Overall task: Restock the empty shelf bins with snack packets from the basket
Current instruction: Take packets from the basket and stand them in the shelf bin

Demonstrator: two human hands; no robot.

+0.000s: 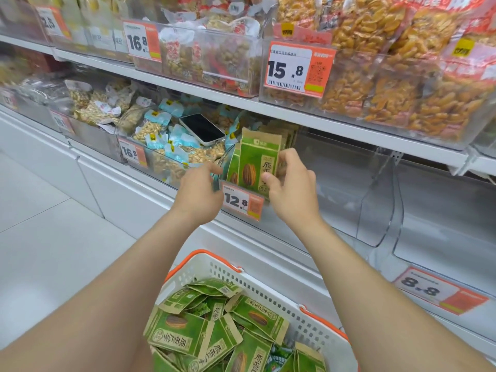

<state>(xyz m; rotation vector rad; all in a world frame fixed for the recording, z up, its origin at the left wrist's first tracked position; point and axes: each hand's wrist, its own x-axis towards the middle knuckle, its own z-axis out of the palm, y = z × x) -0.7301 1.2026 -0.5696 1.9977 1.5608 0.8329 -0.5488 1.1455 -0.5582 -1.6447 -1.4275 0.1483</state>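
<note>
Head view: green packets [259, 162] in bin [338, 194], basket [271, 295]

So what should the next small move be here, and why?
Probably let go of the packet and reach down to the basket for more. The right hand grips it upright at the left end of the bin, against packets already standing there. The left hand is at the bin's front corner. Most of the bin is bare, and the basket holds many more.

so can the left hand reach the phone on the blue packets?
Probably yes: the left hand is right beside that open-topped bin, and the phone lies uncovered on top, nothing over it.
</note>
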